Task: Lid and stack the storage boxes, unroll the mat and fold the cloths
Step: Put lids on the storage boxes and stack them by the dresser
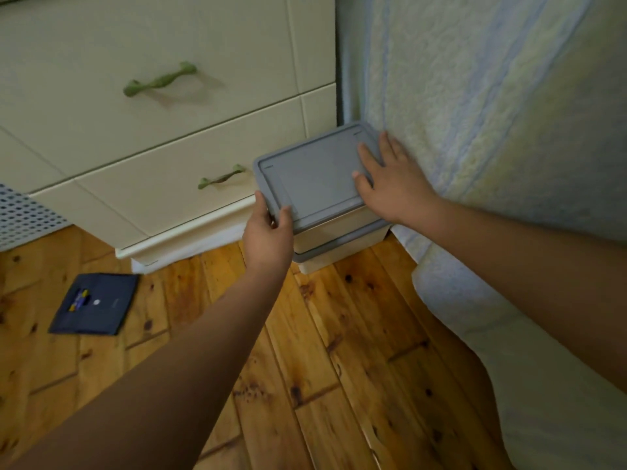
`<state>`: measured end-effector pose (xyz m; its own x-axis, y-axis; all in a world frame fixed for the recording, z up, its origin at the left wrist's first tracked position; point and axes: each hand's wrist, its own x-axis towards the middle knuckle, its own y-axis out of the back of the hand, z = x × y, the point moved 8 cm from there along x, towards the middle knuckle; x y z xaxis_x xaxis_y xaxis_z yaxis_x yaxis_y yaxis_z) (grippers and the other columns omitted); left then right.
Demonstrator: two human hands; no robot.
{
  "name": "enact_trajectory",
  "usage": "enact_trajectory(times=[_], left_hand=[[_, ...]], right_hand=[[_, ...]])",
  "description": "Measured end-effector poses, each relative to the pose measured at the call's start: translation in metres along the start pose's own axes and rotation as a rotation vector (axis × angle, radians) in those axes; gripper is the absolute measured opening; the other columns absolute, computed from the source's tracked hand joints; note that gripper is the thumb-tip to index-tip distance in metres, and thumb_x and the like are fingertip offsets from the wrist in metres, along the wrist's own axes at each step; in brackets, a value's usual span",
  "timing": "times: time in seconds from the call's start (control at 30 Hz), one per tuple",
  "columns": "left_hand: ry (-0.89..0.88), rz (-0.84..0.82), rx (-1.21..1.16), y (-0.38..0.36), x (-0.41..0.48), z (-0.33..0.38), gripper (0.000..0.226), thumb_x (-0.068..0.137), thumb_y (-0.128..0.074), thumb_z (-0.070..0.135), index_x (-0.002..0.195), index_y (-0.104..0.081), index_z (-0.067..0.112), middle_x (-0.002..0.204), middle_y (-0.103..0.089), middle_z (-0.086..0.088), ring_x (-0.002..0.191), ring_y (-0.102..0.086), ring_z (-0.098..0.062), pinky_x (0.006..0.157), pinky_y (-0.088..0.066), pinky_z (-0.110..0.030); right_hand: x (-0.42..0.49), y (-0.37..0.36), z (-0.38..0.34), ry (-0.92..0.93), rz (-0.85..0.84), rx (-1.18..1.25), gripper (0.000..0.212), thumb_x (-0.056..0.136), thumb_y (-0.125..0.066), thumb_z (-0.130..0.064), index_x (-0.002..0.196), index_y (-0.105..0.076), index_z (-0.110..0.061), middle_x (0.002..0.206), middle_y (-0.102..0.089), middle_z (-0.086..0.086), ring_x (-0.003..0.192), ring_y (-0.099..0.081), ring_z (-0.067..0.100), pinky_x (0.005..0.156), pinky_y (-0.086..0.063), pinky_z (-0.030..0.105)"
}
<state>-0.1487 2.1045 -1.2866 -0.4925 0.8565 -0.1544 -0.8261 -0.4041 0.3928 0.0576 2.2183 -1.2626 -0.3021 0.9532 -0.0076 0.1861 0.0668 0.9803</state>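
Grey lid on stacked boxes: left fingers round its corner, right fingers flat on top.

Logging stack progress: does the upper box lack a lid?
No, a grey lid covers the upper storage box, the right hand flat on it.

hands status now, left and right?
left hand: grips the near-left corner of the grey lid.
right hand: open, fingers flat on top of the lid.

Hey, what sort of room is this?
Most likely a bedroom at home: a cream chest of drawers stands beside a hanging quilted cover, seemingly bedding, on a wooden plank floor.
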Motion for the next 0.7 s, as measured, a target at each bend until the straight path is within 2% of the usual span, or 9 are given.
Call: enact_trajectory(times=[0.1,0.13,0.2,0.23,0.3,0.4,0.47,0.57,0.7], left_hand=[[0.050,0.018,0.004,0.002,-0.001,-0.001,0.066,0.099,-0.050,0.034,0.155,-0.019,0.025,0.103,-0.066,0.004,0.101,-0.063,-0.022,0.091,-0.055,-0.049],[0.042,0.019,0.028,0.002,-0.001,-0.001,0.065,0.099,-0.050,0.034,0.155,-0.019,0.024,0.104,-0.066,0.003,0.100,-0.064,-0.023,0.090,-0.056,-0.049],[0.001,0.019,0.103,0.003,0.003,0.000,0.066,0.098,-0.049,0.037,0.155,-0.020,0.022,0.128,-0.063,-0.003,0.110,-0.063,-0.025,0.092,-0.055,-0.047],[-0.012,0.018,0.121,0.004,0.005,0.001,0.066,0.098,-0.049,0.037,0.155,-0.020,0.021,0.131,-0.061,-0.003,0.112,-0.063,-0.025,0.092,-0.055,-0.046],[-0.016,0.011,0.124,0.003,0.009,-0.001,0.065,0.098,-0.049,0.036,0.155,-0.021,0.020,0.111,-0.064,0.005,0.102,-0.065,-0.022,0.090,-0.056,-0.046],[-0.037,0.017,0.116,0.004,0.011,-0.003,0.066,0.098,-0.049,0.036,0.155,-0.021,0.020,0.083,-0.056,0.016,0.089,-0.063,-0.017,0.086,-0.058,-0.047],[-0.045,0.008,0.106,0.003,0.011,-0.005,0.066,0.097,-0.049,0.038,0.155,-0.021,0.020,0.091,-0.059,0.012,0.090,-0.064,-0.016,0.085,-0.058,-0.047],[-0.041,-0.003,0.098,0.004,0.010,-0.005,0.067,0.097,-0.048,0.042,0.155,-0.020,0.023,0.120,-0.064,0.001,0.103,-0.065,-0.019,0.087,-0.058,-0.046],[-0.027,-0.033,0.087,0.004,0.007,-0.001,0.069,0.096,-0.050,0.043,0.155,-0.019,0.025,0.127,-0.065,-0.005,0.107,-0.066,-0.022,0.086,-0.058,-0.046]], right_hand=[[-0.001,0.002,-0.002,0.006,-0.043,-0.030,0.066,0.099,-0.020,-0.050,0.156,-0.004,-0.022,0.162,0.005,0.015,0.150,0.002,0.028,0.122,-0.007,0.042],[-0.002,0.004,-0.001,0.001,-0.047,-0.038,0.066,0.099,-0.021,-0.050,0.156,-0.004,-0.022,0.162,0.004,0.015,0.150,0.001,0.029,0.122,-0.009,0.042],[-0.003,0.006,-0.001,-0.009,-0.043,-0.040,0.066,0.099,-0.024,-0.050,0.156,-0.007,-0.021,0.162,0.001,0.016,0.149,-0.003,0.031,0.121,-0.014,0.044],[-0.004,0.008,-0.003,-0.010,-0.030,-0.054,0.066,0.099,-0.024,-0.050,0.156,-0.009,-0.021,0.162,-0.002,0.017,0.149,-0.007,0.033,0.120,-0.017,0.045],[-0.005,0.009,-0.003,-0.017,-0.003,-0.092,0.066,0.098,-0.025,-0.051,0.155,-0.013,-0.020,0.161,-0.007,0.016,0.145,-0.016,0.038,0.116,-0.025,0.047],[-0.005,0.012,-0.004,-0.017,0.028,-0.102,0.065,0.097,-0.028,-0.051,0.154,-0.021,-0.020,0.160,-0.015,0.016,0.135,-0.029,0.043,0.109,-0.035,0.047],[-0.008,0.011,-0.004,-0.016,0.051,-0.117,0.064,0.097,-0.027,-0.051,0.153,-0.022,-0.021,0.160,-0.016,0.016,0.130,-0.032,0.045,0.107,-0.036,0.047],[-0.013,0.003,-0.003,-0.064,0.062,-0.093,0.062,0.097,-0.020,-0.047,0.154,-0.015,-0.024,0.162,-0.009,0.013,0.131,-0.031,0.044,0.109,-0.032,0.048],[-0.012,-0.004,-0.002,-0.103,-0.009,-0.057,0.062,0.097,-0.019,-0.043,0.155,-0.008,-0.026,0.163,0.000,0.009,0.143,-0.015,0.041,0.117,-0.020,0.051]])
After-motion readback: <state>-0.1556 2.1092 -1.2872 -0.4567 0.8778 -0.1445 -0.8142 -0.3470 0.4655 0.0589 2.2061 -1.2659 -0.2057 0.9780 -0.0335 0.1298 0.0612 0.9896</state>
